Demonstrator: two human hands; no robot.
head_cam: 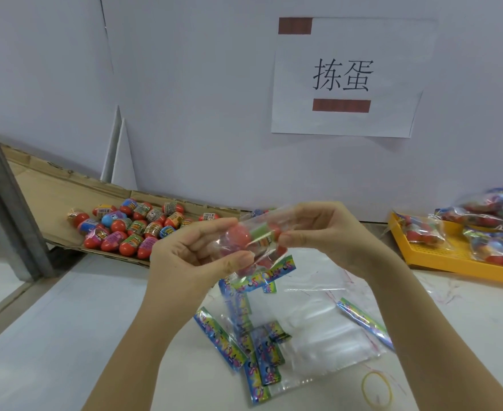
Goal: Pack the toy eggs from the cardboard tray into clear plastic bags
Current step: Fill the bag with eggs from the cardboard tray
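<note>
Your left hand (189, 255) and your right hand (329, 232) each have a pinching grip on one clear bag (269, 252), thumb and fingertips closed on the plastic at opposite ends. Red toy eggs (238, 237) sit inside it, held above the surface (66, 336). Below lie empty bags (318, 324) with colourful strips and a yellow rubber band (376, 390). On your left, loose eggs (131, 229) lie in the cardboard tray (51, 197). On your right, packed bags (493, 223) rest in a yellow tray (440, 259).

A white paper sheet (345, 77) fixed to the wall reads "拣蛋" in black characters. Printing on the egg labels (137, 223) is too small to read.
</note>
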